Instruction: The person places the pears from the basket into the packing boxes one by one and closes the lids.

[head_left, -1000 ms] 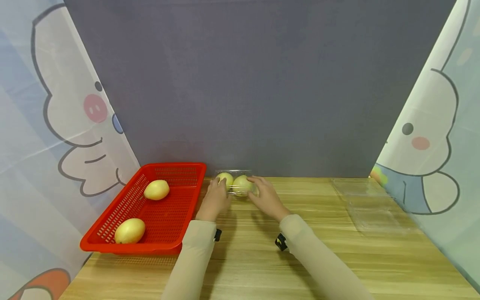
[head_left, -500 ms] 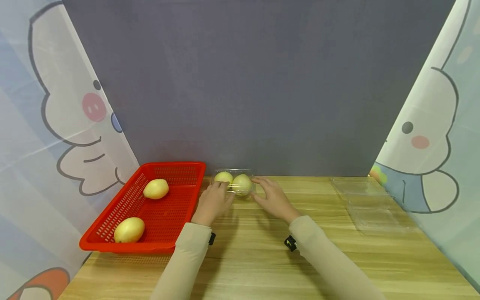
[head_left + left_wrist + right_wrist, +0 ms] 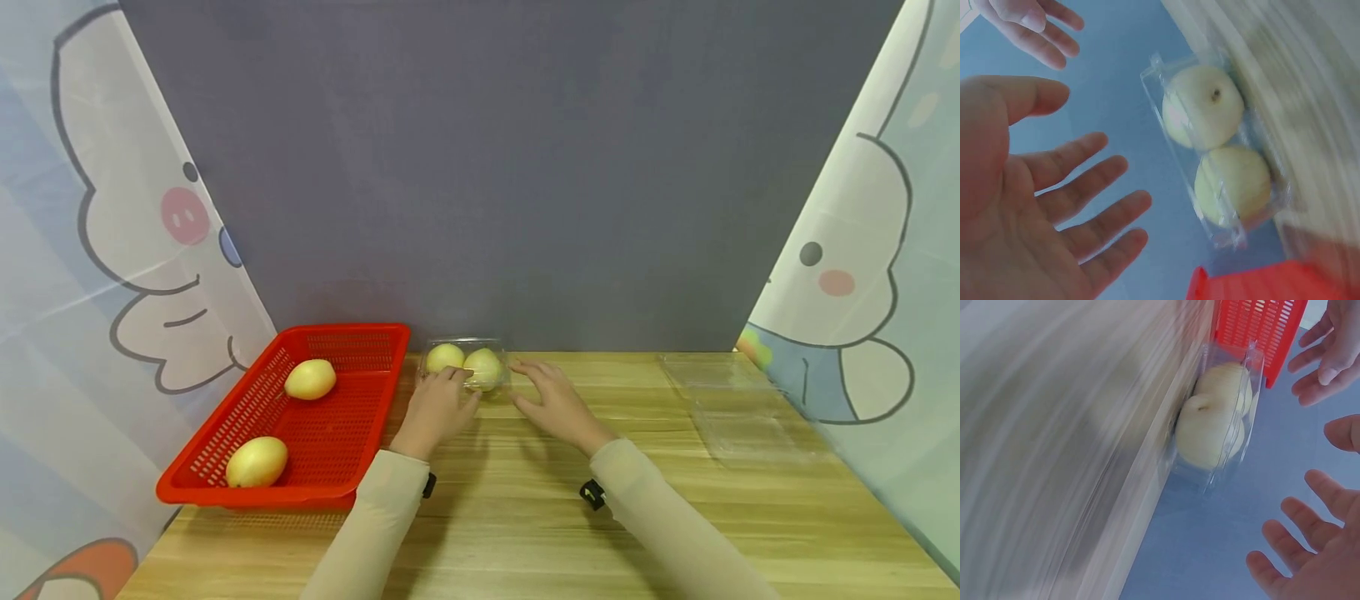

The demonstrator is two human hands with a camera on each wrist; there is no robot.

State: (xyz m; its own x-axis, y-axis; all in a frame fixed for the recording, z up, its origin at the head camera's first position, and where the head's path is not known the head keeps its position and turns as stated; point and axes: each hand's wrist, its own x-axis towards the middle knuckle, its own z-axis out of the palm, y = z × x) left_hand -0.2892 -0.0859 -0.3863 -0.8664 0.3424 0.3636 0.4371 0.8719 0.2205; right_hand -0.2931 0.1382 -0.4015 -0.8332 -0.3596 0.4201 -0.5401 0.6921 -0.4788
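Two pale yellow round fruits (image 3: 483, 368) sit side by side in a clear plastic box (image 3: 1180, 169), close to the grey back wall. My left hand (image 3: 440, 407) is at the box's near left side and overlaps its front edge in the head view. In the left wrist view, that hand's fingers (image 3: 1107, 215) are spread and apart from the box. My right hand (image 3: 558, 403) is off the box's right side, its fingers (image 3: 1285, 544) also spread, holding nothing. One fruit's small dark stem end faces the left wrist camera.
A red perforated basket (image 3: 395, 400) stands at the left with two yellow oval fruits (image 3: 311, 379) in it. Clear plastic trays or lids (image 3: 742, 417) lie on the wooden table (image 3: 517, 525) at the right. A grey panel (image 3: 480, 183) closes off the back.
My right hand has drawn back and to the right from the box. My left hand's fingers have pulled back from over the left fruit. The box stays nearly in place.
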